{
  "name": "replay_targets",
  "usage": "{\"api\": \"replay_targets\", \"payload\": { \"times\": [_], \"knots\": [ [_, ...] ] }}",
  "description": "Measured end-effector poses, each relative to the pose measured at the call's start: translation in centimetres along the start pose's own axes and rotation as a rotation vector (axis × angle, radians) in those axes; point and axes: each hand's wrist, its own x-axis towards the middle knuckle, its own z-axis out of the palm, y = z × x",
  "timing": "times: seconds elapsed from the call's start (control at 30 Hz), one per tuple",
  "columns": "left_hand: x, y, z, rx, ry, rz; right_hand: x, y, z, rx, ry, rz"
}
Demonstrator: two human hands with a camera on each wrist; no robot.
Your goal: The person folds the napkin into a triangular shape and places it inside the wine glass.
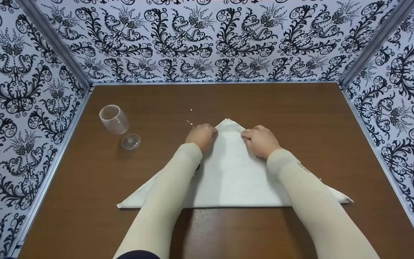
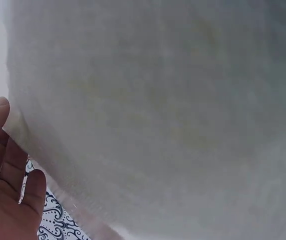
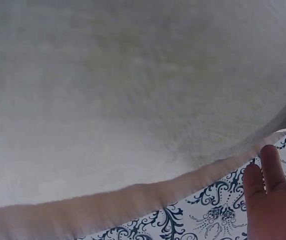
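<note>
Cloth is white, table brown, walls black-scrolled.

A stemmed glass stands on a table amid patterned walls

A white cloth lies as a broad triangle on the brown table, its tip pointing forward.

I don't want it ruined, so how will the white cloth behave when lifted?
The white cloth will probably flop rather than stay rigid, since its edge bends near the right hand in the right wrist view. It's unlikely to roll, because it lies spread as a triangle. It may hold creases, given the faint line down its middle.
</note>
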Motion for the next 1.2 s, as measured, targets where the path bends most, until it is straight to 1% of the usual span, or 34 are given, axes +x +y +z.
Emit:
{"api": "replay_targets", "payload": {
  "times": [0.1,0.17,0.23,0.43,0.53,0.7,0.8,0.9,0.97,1.03,1.13,1.2],
  "knots": [
    [0.1,0.2,0.0,-0.002,0.006,-0.013,0.1,0.0,-0.2,-0.01,0.047,0.006],
    [0.1,0.3,0.0,0.007,0.001,-0.021,0.2,0.0,-0.3,-0.019,0.06,0.013],
    [0.1,0.5,0.0,0.014,-0.012,-0.03,0.2,-0.1,-0.4,-0.01,0.037,0.035],
    [0.0,0.8,0.2,0.052,-0.055,-0.04,0.2,0.0,-0.1,0.001,-0.095,0.092],
    [0.0,0.9,0.2,0.074,-0.07,-0.051,0.2,0.0,0.0,-0.019,-0.117,0.098],
    [-0.4,1.2,0.2,0.115,-0.105,-0.079,-0.2,-0.4,0.4,-0.059,-0.119,0.087],
    [-1.1,1.8,0.2,0.153,-0.114,-0.069,-0.8,-1.2,0.4,-0.078,-0.13,0.074],
    [-2.2,2.7,0.4,0.179,-0.123,-0.055,-1.8,-2.2,0.3,-0.102,-0.161,0.056],
    [-3.1,3.3,0.6,0.185,-0.156,-0.069,-2.6,-2.9,0.2,-0.117,-0.196,0.049],
    [-4.0,3.8,1.0,0.177,-0.215,-0.103,-3.4,-3.3,0.1,-0.111,-0.249,0.061],
    [-5.0,4.3,1.4,0.164,-0.315,-0.166,-4.3,-3.6,0.1,-0.058,-0.346,0.11],
    [-5.6,4.5,1.4,0.146,-0.359,-0.193,-4.7,-3.7,0.2,-0.014,-0.402,0.149]
  ]
}}
